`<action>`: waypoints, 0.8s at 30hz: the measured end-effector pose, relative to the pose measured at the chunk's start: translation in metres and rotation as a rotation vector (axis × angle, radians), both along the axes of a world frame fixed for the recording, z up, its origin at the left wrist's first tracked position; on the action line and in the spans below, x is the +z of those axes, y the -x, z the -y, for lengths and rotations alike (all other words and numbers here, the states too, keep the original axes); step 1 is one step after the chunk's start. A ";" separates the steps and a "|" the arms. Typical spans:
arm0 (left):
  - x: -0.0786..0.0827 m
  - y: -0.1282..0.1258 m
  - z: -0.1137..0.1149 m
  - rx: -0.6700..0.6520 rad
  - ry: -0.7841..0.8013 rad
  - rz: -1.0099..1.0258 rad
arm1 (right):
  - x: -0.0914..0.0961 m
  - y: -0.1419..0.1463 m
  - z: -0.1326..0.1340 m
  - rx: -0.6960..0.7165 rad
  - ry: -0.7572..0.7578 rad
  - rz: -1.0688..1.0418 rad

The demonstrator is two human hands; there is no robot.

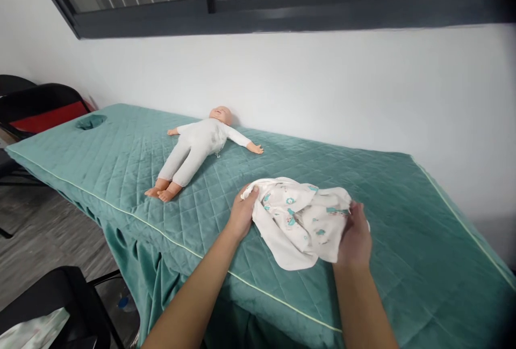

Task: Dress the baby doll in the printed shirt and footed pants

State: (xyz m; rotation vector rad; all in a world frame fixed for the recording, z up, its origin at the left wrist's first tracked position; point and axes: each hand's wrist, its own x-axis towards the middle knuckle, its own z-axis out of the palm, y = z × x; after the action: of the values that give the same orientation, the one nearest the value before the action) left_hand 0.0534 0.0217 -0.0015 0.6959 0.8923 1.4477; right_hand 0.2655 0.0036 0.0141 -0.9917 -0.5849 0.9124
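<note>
A crumpled white baby garment (300,220) with small teal prints lies on the teal quilted bed cover (121,171). My left hand (242,212) pinches the garment's left edge, fingers closed on the cloth. My right hand (355,236) grips its right side, fingers curled into the fabric. A baby doll (197,147) in a white bodysuit lies on its back further away to the left, arms spread, head toward the wall.
The bed stands against a white wall (322,80) under a dark-framed window. A face hole (91,121) is at the bed's far left end. Black chairs (40,104) stand at left, another chair (60,300) with cloth at bottom left.
</note>
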 end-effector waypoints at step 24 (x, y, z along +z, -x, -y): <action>0.004 0.001 0.000 -0.014 0.038 0.103 | -0.005 0.030 0.019 0.128 -0.077 0.673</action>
State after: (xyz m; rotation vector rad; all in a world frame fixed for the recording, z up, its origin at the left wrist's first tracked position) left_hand 0.0519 0.0215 0.0021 0.5926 0.8313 1.4380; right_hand 0.2350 -0.0157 0.0091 -1.2015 -1.2515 0.6469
